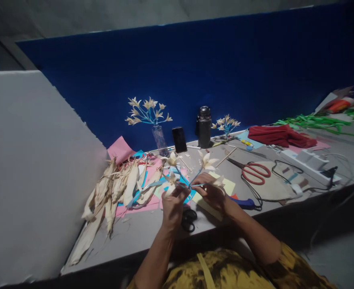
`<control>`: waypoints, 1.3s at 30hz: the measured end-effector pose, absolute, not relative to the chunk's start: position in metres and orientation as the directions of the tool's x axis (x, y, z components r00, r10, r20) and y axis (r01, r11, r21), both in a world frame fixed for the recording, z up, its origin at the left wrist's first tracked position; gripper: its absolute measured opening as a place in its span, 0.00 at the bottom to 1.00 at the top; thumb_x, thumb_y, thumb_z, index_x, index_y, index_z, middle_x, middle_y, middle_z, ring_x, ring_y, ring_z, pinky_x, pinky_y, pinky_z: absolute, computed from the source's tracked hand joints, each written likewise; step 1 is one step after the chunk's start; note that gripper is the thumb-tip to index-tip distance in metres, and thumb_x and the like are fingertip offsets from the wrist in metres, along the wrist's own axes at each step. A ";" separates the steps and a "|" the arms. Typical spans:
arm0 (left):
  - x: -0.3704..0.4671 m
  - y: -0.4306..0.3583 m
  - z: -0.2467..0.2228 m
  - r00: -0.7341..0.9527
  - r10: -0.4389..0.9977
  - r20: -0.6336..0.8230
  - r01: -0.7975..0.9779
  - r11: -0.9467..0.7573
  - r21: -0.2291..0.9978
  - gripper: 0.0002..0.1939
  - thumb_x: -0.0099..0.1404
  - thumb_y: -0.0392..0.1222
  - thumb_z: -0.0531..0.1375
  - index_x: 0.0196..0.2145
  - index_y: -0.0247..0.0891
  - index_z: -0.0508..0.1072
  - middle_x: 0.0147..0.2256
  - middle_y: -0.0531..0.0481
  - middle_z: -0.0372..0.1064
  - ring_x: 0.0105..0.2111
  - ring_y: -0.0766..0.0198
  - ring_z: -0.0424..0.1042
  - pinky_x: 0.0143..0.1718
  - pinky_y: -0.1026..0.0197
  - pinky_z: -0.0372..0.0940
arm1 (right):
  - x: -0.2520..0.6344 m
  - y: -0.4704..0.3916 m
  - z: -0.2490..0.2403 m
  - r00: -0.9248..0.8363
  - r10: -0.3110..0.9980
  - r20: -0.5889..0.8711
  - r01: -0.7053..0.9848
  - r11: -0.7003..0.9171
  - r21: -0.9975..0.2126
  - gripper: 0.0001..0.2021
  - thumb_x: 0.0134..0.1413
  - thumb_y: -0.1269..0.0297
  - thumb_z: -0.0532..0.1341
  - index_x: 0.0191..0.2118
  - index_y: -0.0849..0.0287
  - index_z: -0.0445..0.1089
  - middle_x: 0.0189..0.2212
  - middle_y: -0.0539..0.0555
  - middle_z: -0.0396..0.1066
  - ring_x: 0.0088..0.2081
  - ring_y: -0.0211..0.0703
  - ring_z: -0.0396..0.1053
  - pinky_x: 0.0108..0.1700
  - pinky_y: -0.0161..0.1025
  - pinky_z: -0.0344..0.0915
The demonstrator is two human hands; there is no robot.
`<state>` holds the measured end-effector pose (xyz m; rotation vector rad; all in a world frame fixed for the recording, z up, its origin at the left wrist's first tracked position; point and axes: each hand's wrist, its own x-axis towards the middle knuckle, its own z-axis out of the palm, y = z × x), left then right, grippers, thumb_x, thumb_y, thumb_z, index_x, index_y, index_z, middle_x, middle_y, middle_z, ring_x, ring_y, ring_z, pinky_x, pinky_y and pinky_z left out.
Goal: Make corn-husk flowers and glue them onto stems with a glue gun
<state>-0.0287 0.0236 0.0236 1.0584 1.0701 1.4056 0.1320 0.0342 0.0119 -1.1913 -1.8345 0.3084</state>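
My left hand [173,202] is closed on the blue stems of a small branching spray of cream flowers [207,160], above the table's front part. Right beside it, my right hand [209,189] pinches a blue stem of the same spray near where the stems meet. The blooms fan out above and to both sides of my hands. A blue strip [146,187] trails leftward from near my left hand. Black-handled scissors [189,220] lie below my hands, and yellow paper [227,184] lies partly under my right hand.
Dried husks [110,188] cover the left side. At the back stand a glass vase [160,140] of flowers, a phone [179,139] and a dark flask [204,127]. Red-handled scissors [256,172], a red cloth [281,135] and a white power strip [311,165] lie to the right.
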 end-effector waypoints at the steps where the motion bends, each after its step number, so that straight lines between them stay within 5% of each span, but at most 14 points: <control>1: -0.029 0.024 0.023 -0.091 0.993 0.073 -0.183 -0.088 0.979 0.11 0.47 0.42 0.71 0.25 0.35 0.75 0.25 0.54 0.69 0.27 0.67 0.65 0.30 0.65 0.61 | 0.132 0.035 0.013 -0.146 0.823 0.549 0.594 0.516 -0.616 0.07 0.61 0.63 0.61 0.33 0.49 0.76 0.32 0.52 0.77 0.38 0.48 0.75 0.44 0.42 0.69; 4: -0.031 0.025 0.020 -0.133 0.982 0.133 -0.066 -0.143 0.987 0.12 0.51 0.46 0.70 0.26 0.35 0.76 0.25 0.54 0.69 0.27 0.66 0.65 0.30 0.65 0.62 | 0.130 0.030 0.017 -0.074 0.832 0.549 0.554 0.492 -0.671 0.07 0.61 0.65 0.60 0.36 0.51 0.76 0.36 0.54 0.78 0.39 0.47 0.75 0.42 0.41 0.70; 8: -0.029 0.028 0.013 -0.267 0.934 0.238 0.088 -0.223 0.971 0.14 0.55 0.50 0.67 0.30 0.35 0.75 0.27 0.52 0.71 0.29 0.63 0.68 0.34 0.63 0.63 | 0.118 0.013 0.021 0.052 0.861 0.507 0.544 0.401 -0.737 0.07 0.61 0.66 0.59 0.32 0.55 0.73 0.28 0.51 0.76 0.30 0.43 0.73 0.34 0.36 0.66; 19: -0.016 0.022 0.015 -0.315 0.890 0.330 0.162 -0.292 0.942 0.10 0.61 0.47 0.63 0.31 0.37 0.74 0.29 0.51 0.72 0.31 0.63 0.71 0.35 0.63 0.64 | 0.086 0.015 0.042 0.164 0.712 0.682 0.746 0.363 -0.558 0.05 0.59 0.63 0.61 0.34 0.57 0.73 0.28 0.52 0.77 0.25 0.40 0.72 0.30 0.34 0.58; 32: -0.022 0.030 0.009 -0.241 0.964 0.111 -0.176 -0.155 0.972 0.20 0.51 0.55 0.70 0.31 0.34 0.74 0.30 0.49 0.73 0.30 0.64 0.70 0.34 0.63 0.66 | 0.079 0.016 0.038 0.178 0.675 0.716 0.646 0.469 -0.603 0.05 0.55 0.71 0.59 0.33 0.57 0.73 0.31 0.52 0.77 0.27 0.39 0.72 0.33 0.34 0.64; 39: -0.032 0.032 0.019 -0.170 0.978 0.124 -0.301 -0.172 0.938 0.17 0.48 0.49 0.72 0.28 0.35 0.73 0.23 0.55 0.66 0.24 0.69 0.64 0.30 0.65 0.63 | 0.095 0.013 0.026 0.093 0.801 0.591 0.550 0.453 -0.702 0.05 0.59 0.65 0.61 0.33 0.56 0.73 0.30 0.52 0.76 0.26 0.40 0.71 0.33 0.36 0.67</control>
